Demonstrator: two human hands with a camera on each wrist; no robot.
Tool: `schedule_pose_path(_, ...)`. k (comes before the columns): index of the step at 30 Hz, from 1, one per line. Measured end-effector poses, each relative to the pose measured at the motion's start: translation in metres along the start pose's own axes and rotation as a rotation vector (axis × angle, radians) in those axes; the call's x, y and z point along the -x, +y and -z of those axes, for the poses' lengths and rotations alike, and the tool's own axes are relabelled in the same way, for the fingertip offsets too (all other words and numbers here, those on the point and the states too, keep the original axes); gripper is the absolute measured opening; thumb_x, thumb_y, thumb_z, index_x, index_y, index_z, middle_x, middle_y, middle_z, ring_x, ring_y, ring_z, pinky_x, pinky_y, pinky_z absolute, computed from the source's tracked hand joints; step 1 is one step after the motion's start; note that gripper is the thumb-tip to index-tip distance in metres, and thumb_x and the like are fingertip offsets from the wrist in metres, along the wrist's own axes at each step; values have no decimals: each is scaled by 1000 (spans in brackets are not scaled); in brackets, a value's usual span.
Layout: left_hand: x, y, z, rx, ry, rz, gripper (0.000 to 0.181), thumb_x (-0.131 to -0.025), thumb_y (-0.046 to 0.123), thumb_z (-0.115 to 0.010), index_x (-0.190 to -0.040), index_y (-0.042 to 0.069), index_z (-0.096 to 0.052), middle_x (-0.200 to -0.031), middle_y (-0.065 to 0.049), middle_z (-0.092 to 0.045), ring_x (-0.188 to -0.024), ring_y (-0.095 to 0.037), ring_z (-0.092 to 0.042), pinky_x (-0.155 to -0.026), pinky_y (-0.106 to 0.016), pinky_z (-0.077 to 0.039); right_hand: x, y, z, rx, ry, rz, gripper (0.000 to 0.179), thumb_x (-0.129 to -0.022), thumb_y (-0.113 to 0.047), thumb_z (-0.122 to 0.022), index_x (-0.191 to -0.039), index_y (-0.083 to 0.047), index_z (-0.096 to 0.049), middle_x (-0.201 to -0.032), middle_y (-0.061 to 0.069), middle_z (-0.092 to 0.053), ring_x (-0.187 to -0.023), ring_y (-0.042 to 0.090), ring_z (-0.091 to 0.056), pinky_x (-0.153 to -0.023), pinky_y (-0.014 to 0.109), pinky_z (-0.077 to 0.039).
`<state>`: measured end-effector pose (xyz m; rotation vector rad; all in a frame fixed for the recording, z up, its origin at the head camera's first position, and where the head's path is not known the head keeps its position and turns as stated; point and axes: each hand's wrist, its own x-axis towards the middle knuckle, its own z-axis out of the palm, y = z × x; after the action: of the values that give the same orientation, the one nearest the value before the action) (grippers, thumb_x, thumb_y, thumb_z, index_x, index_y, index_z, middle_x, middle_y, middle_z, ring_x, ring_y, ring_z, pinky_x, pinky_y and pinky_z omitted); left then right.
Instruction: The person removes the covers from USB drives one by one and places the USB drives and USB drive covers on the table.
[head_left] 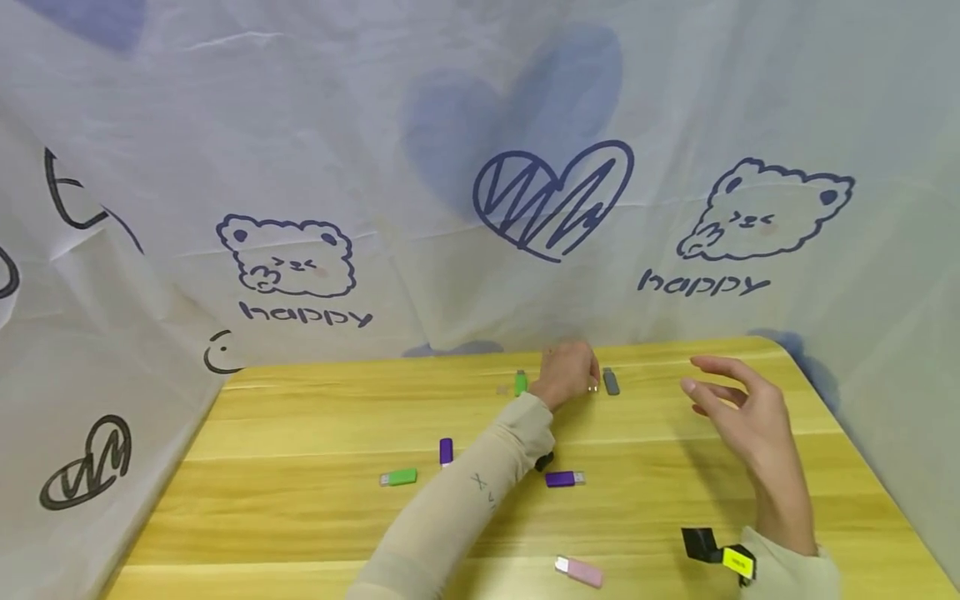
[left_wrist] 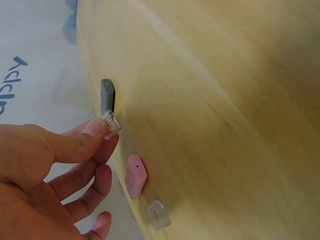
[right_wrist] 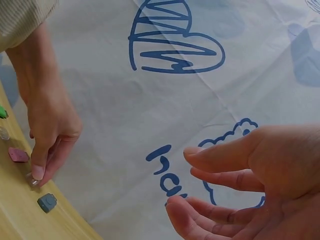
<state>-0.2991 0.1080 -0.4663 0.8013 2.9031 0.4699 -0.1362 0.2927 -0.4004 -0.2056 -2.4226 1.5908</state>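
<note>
At the back of the table my left hand [head_left: 568, 373] pinches a small clear plastic cap [left_wrist: 111, 124] between thumb and forefinger, its other fingers loosely bent. A grey USB stick [head_left: 611, 382] lies just to the right of that hand. Close under the fingers, in the left wrist view, are a pink USB stick [left_wrist: 135, 176] and a second clear cap [left_wrist: 159, 215]; the hand hides this pink stick in the head view. My right hand [head_left: 750, 412] hovers over the right side of the table, fingers apart and slightly bent, holding nothing.
A green USB stick [head_left: 521, 383] lies left of the left hand. Nearer are another green stick [head_left: 403, 476], two purple sticks [head_left: 446, 451] [head_left: 559, 479] and a pink stick [head_left: 583, 572]. A printed cloth [head_left: 420, 275] hangs behind the table [head_left: 300, 517].
</note>
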Motion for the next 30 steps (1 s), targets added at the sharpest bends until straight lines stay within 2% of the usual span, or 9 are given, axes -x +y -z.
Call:
schedule_pose_path(3, -2, 0, -3, -24, -6, 23, 15, -89, 22, -83, -75, 22, -80, -77, 13, -71, -90, -14, -65, -109, -58, -39, -1, -1, -1, 14, -1, 1, 48, -100, -25, -70, -138, 1, -57, -145, 15, -49, -94, -15, -59, -76, 14, -56)
schedule_pose_path(7, -4, 0, -6, -47, 2, 43, 19, -88, 26, -83, -70, 23, -77, -75, 14, -70, -91, -14, -66, -111, -60, -37, -3, -1, -2, 25, -3, -1, 48, -100, -22, -69, -140, 1, -57, -147, 17, -49, -94, -16, -57, -75, 13, -55)
schedule_pose_path(12, -4, -2, -10, -32, 25, 22, 22, -91, 25, -81, -70, 22, -78, -74, 13, -71, -89, -15, -68, -112, -63, -36, -3, -2, -3, 34, -12, 0, 47, -101, -21, -69, -140, 1, -57, -147, 18, -49, -94, -16, -56, -75, 13, -54)
schedule_pose_path(15, -1, -5, -11, 15, 49, -5, 18, -95, 22, -77, -77, 21, -81, -80, 11, -74, -91, -16, -68, -111, -62, -36, -2, -1, -4, 38, -17, 15, 45, -101, -20, -69, -138, 2, -58, -145, 19, -51, -94, -15, -56, -75, 13, -55)
schedule_pose_path(17, 5, -9, -7, 77, 75, -25, 13, -97, 18, -74, -88, 18, -83, -90, 7, -76, -94, -16, -69, -108, -54, -43, -1, -2, -6, 40, -23, 25, 45, -100, -20, -69, -137, 2, -59, -144, 18, -52, -94, -15, -56, -75, 13, -55)
schedule_pose_path(20, 19, -15, 5, 218, 118, -39, 14, -101, 14, -68, -106, 12, -81, -104, 1, -76, -95, -15, -69, -92, -34, -53, 1, -4, -10, 46, -35, 41, 44, -100, -20, -70, -137, 1, -60, -143, 18, -52, -94, -15, -56, -74, 13, -55)
schedule_pose_path(22, 31, -20, 15, 335, 142, -28, 18, -102, 13, -66, -115, 9, -78, -108, -2, -75, -92, -15, -69, -78, -25, -55, 1, -6, -12, 75, -43, 55, 43, -100, -22, -70, -136, -1, -61, -143, 17, -53, -95, -15, -55, -74, 12, -53)
schedule_pose_path(24, 43, -25, 24, 428, 172, -12, 19, -102, 12, -65, -116, 8, -77, -107, -3, -73, -89, -13, -66, -71, -22, -52, 1, -9, -15, 114, -52, 74, 42, -100, -25, -71, -135, -3, -63, -142, 17, -54, -98, -10, -57, -74, 10, -51)
schedule_pose_path(30, 88, -44, 41, 592, 302, -12, 19, -103, 11, -64, -117, 8, -76, -106, -5, -72, -90, -19, -63, -69, -25, -49, 0, -19, -29, 184, -105, 148, 37, -99, -20, -71, -133, -4, -65, -138, 20, -59, -113, 36, -66, -75, 11, -48)
